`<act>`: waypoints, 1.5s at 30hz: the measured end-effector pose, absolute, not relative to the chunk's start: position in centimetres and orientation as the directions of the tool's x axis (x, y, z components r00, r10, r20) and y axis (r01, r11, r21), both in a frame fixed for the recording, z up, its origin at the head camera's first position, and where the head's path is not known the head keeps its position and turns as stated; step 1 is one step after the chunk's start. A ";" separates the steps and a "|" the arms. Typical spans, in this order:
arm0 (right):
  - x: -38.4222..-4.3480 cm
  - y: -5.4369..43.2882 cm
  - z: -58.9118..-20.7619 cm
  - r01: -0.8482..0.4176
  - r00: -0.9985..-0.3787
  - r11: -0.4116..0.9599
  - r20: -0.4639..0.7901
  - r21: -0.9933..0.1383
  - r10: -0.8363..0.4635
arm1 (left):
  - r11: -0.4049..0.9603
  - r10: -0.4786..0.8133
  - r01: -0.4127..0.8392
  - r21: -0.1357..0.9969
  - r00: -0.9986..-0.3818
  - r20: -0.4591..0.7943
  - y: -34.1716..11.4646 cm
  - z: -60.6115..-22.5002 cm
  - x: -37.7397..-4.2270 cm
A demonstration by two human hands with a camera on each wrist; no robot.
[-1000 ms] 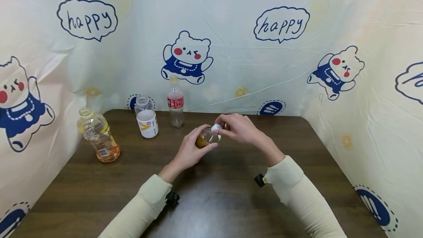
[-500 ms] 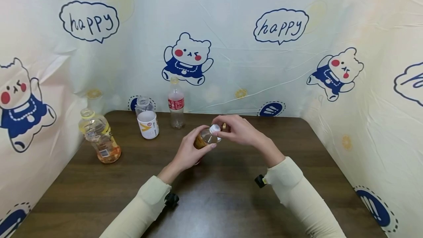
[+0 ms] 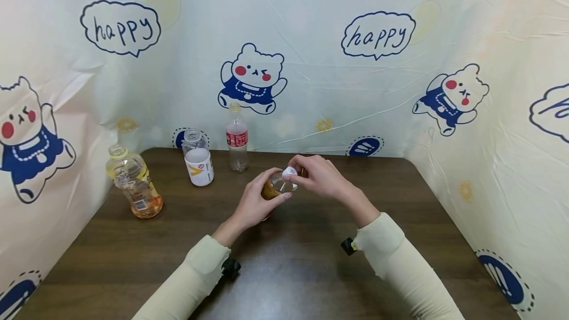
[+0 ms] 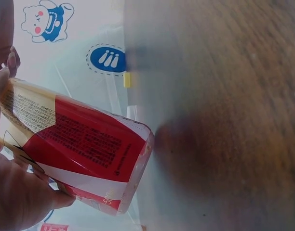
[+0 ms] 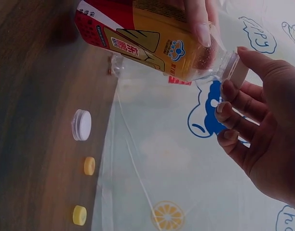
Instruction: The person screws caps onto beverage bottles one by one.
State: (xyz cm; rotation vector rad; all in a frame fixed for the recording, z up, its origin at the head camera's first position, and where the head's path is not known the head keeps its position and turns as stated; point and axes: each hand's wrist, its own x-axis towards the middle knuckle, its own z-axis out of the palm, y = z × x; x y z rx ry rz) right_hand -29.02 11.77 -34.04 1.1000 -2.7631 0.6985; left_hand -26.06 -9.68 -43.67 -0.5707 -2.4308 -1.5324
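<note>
My left hand grips a plastic drink bottle with a red and gold label, fingers and thumb round its upper body. In the left wrist view the bottle's base is tilted close to the table surface. A white cap sits at the bottle's clear neck. My right hand pinches this cap between thumb and index finger, while its other fingers curl loosely below. Part of the bottle is hidden behind my left hand in the head view.
Uncapped bottles stand to the left: one with a yellow label, a white-labelled one and a red-labelled one. On the table lie a white lid, an orange cap and a yellow cap. A printed curtain surrounds the table.
The right hand's fingers have shifted round the white cap, and the right forearm has dropped slightly. The left hand keeps its grip on the bottle nearly still.
</note>
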 end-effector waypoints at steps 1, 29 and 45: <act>-29.0 11.8 -34.1 -0.670 -0.738 0.637 0.244 -0.382 -0.630 | 0.382 0.212 0.432 0.817 -0.901 0.377 -9.7 -43.6 -26.1; -29.0 14.6 -34.3 -0.664 -0.741 0.611 0.265 -0.431 -0.618 | 0.378 0.132 0.364 0.851 -0.931 0.340 -11.1 -42.9 -26.5; -31.7 18.1 -37.3 -0.594 -0.796 0.651 0.227 -0.472 -0.562 | 0.343 0.014 0.274 0.899 -0.958 0.287 -13.0 -42.3 -28.8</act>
